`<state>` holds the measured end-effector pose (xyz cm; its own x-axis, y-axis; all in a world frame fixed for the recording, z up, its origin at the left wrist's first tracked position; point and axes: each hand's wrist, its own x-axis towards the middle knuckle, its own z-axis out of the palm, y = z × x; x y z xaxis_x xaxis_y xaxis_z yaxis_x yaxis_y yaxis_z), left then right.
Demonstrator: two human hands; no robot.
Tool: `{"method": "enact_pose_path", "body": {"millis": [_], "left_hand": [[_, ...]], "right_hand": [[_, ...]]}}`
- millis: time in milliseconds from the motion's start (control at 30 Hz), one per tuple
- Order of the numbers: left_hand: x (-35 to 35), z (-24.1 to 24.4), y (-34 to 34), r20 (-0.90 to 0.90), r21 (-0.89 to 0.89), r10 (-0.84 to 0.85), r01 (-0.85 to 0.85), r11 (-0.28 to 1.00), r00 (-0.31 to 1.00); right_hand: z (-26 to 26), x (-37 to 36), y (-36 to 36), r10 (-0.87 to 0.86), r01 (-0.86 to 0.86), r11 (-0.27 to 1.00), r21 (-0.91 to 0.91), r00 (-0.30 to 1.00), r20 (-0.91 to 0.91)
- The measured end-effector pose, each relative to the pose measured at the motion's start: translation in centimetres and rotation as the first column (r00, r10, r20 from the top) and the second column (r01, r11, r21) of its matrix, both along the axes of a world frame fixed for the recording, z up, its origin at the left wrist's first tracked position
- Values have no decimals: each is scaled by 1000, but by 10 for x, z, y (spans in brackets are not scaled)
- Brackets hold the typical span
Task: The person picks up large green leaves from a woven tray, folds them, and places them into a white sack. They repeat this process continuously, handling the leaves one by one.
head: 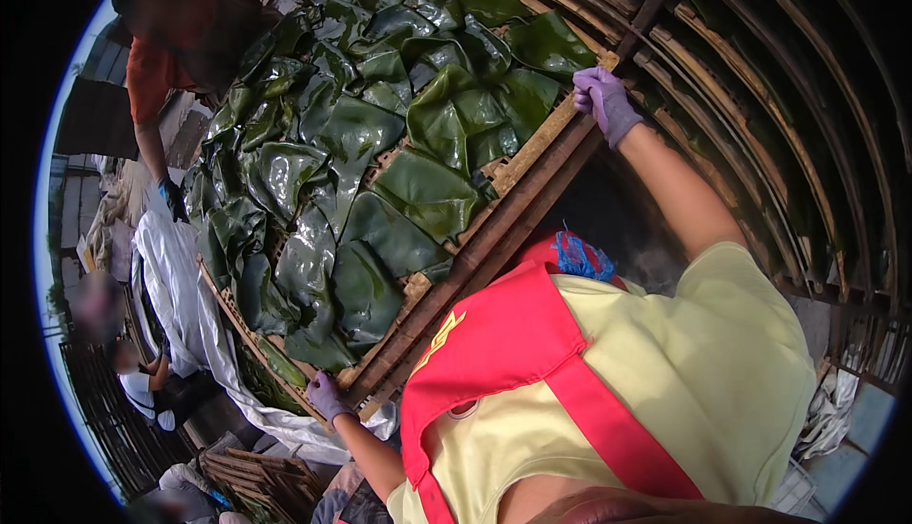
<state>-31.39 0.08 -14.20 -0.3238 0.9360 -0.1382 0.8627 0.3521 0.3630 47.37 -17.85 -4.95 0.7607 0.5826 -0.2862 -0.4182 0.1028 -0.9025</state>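
A wooden-framed drying tray [541, 135] lies before me, largely covered with wet, dark green kelp pieces [370, 132]. My right hand [604, 100], in a purple glove, grips the tray's frame near its upper right corner. At the lower corner, my left hand [325, 394], gloved in purple too, is closed on the frame's edge. Brown metal rails [484, 257] run beneath the near side of the tray. Between the kelp pieces, bits of the slatted tray bottom show.
Stacked trays of kelp on a rack [741, 96] rise at the right. A person in orange [160, 75] with blue gloves is across the tray. White sheeting [178, 289] hangs at the left, above a pile of wooden trays [263, 478]. Other people are farther off.
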Motion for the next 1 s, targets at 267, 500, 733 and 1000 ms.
{"method": "enact_pose_path", "body": {"millis": [267,500,733,1000], "left_hand": [[2,21,17,454,-163,67,9,987,888],[-5,44,-7,379,-212,-56,146,966,924],[2,79,-32,584,-265,172,-13,964,793],[35,120,-34,630,-273,218,-50,961,745]], "right_hand": [[-51,-81,-2,222,-441,852,-283,793,-567],[-88,-115,24,136,-238,955,-178,883,-448],[-81,-100,33,108,-242,948,-205,855,-506],[-120,-81,52,301,-148,951,272,648,-699]]}}
